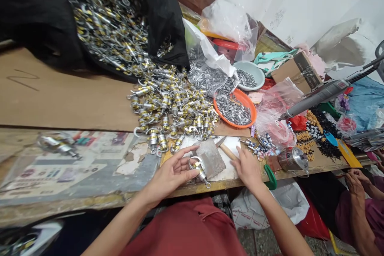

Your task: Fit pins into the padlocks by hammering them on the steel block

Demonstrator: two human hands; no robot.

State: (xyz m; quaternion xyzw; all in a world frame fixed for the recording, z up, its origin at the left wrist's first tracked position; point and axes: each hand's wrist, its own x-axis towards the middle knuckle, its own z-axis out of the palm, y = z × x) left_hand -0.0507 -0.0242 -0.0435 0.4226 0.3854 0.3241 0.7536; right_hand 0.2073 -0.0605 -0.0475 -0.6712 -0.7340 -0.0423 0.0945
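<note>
My left hand (177, 168) is closed around a small silver-and-yellow metal piece (201, 171) with a curved hook at one end and a ring at the other. It is held at the left edge of a flat grey metal block (211, 158). Beyond the block's right side lies a small hammer (227, 152), its head pointing away from me. My right hand (249, 168) has its fingers closed on the end of the hammer's wooden handle. A heap of similar metal pieces (177, 102) spreads behind the block.
A black sack (168, 16) spills more pieces at the back left. An orange bowl (254, 114) and a pale bowl (259, 73) hold small metal parts. A power screwdriver (318, 96) hangs at right, above plastic bags. A metal cup (294, 160) stands near the edge; another person's hands (355, 180) are far right.
</note>
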